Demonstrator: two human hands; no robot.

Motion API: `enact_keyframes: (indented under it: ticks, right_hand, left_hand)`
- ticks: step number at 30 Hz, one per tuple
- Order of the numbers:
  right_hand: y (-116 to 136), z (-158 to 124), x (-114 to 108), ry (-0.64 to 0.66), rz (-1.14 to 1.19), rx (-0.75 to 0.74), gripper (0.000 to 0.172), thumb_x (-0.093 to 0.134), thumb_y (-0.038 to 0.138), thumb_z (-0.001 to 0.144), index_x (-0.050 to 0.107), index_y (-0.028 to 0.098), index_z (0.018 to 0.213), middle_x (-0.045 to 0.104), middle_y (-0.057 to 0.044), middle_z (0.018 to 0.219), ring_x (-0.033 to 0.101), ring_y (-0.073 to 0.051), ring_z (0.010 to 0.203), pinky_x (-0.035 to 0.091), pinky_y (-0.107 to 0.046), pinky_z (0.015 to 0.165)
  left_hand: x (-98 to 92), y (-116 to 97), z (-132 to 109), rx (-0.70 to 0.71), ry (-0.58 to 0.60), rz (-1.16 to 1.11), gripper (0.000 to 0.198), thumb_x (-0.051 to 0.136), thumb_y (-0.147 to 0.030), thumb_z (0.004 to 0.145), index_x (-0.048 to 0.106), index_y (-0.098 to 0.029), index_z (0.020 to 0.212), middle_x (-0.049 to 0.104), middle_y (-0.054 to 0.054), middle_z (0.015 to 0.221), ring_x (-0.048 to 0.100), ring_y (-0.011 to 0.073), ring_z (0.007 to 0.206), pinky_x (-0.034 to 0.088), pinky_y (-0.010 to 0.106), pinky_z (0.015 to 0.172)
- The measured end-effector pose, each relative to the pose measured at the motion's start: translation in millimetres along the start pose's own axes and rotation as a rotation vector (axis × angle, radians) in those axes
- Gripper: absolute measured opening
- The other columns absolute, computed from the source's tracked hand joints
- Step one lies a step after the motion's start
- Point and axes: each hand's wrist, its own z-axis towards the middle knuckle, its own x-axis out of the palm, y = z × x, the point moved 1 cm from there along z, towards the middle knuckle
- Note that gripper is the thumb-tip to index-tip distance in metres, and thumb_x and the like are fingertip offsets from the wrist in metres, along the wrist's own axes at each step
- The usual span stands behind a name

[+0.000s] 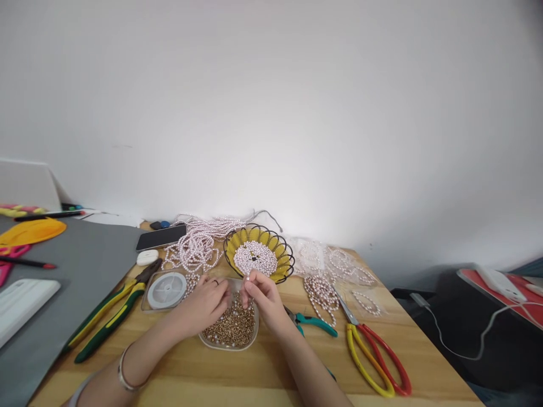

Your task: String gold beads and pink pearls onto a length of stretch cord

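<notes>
Over the clear plastic container [253,339] of small gold beads [233,325], both hands are close together. My right hand [265,297] pinches a small pale bead [248,278] between thumb and fingertips, above the container's right side. My left hand [207,305], with a ring on one finger, bends over the left side of the container. Its fingers are curled together, and whatever they hold is hidden. Just behind the hands stands a yellow and black wire basket [285,254] with many pale pink beads [257,260] in it.
Left lie long green-yellow pliers [114,316], a boxed spool [167,290], a white case [147,258] and a phone [161,238]. Pink bead strings [195,249] are heaped behind. Right are teal-handled pliers [318,323], red-yellow scissors [377,353] and more bead strands [320,294].
</notes>
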Motion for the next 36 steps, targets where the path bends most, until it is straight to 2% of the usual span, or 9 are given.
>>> enact_keyframes:
  ticks: [3,7,10,13,19,25,36]
  right_hand:
    - [-0.1,-0.1,-0.3,0.028,0.004,0.012,0.036,0.072,0.050,0.090,0.056,0.022,0.077,0.058,0.004,0.060,0.050,-0.012,0.053,0.043,-0.026,0.057]
    - [2.3,-1.2,1.3,0.081,0.004,0.036,0.037,0.072,0.052,0.090,0.058,0.021,0.076,0.058,0.004,0.059,0.050,-0.013,0.053,0.043,-0.026,0.058]
    - [4.4,-3.4,3.0,0.138,0.012,0.070,0.037,0.072,0.051,0.090,0.057,0.021,0.075,0.059,0.004,0.060,0.051,-0.012,0.053,0.042,-0.026,0.060]
    - [4.1,-6.5,3.3,0.202,0.024,0.111,0.036,0.073,0.049,0.090,0.058,0.019,0.075,0.060,0.003,0.060,0.051,-0.012,0.053,0.041,-0.025,0.060]
    - [-2.3,-12.9,2.1,0.368,0.240,0.183,0.034,0.077,0.044,0.088,0.058,0.018,0.076,0.056,0.005,0.057,0.050,-0.011,0.050,0.040,-0.024,0.056]
    - [-3.7,-15.8,2.0,0.429,0.239,0.242,0.034,0.079,0.042,0.086,0.058,0.018,0.075,0.059,0.004,0.057,0.051,-0.010,0.049,0.043,-0.023,0.056]
    - [-1.4,-16.3,3.2,0.439,0.235,0.283,0.036,0.081,0.043,0.085,0.056,0.019,0.077,0.059,0.005,0.057,0.052,-0.009,0.048,0.042,-0.022,0.054]
  left_hand:
    - [-4.8,-2.7,2.0,-0.055,-0.059,-0.127,0.027,0.029,-0.024,0.101,0.050,-0.021,0.083,0.061,0.004,0.082,0.060,0.0240,0.082,0.045,0.045,0.090]
    - [-9.7,-2.7,5.0,-0.164,-0.109,-0.463,0.035,0.032,-0.041,0.104,0.045,-0.022,0.077,0.051,-0.001,0.074,0.053,0.0195,0.074,0.044,0.033,0.073]
    - [-12.5,-1.0,7.1,-0.163,-0.068,-0.773,0.035,0.046,-0.052,0.099,0.050,-0.021,0.084,0.050,-0.003,0.076,0.049,0.0160,0.071,0.041,0.028,0.067]
    - [-16.6,-0.6,7.6,-0.156,-0.072,-0.997,0.038,0.065,-0.055,0.089,0.055,-0.019,0.085,0.052,-0.003,0.077,0.048,0.0150,0.073,0.039,0.026,0.067]
    - [-20.3,-2.2,4.8,-0.248,-0.217,-1.306,0.042,0.086,-0.053,0.073,0.067,-0.017,0.084,0.057,-0.001,0.082,0.048,0.0143,0.077,0.039,0.026,0.072]
    - [-18.0,-1.2,4.1,-0.239,-0.237,-1.426,0.040,0.090,-0.051,0.069,0.073,-0.017,0.080,0.057,-0.002,0.078,0.048,0.0128,0.074,0.039,0.024,0.072]
    - [-18.7,-1.1,4.3,-0.191,-0.248,-1.444,0.036,0.091,-0.047,0.070,0.072,-0.017,0.076,0.057,-0.002,0.073,0.048,0.0130,0.073,0.038,0.023,0.071]
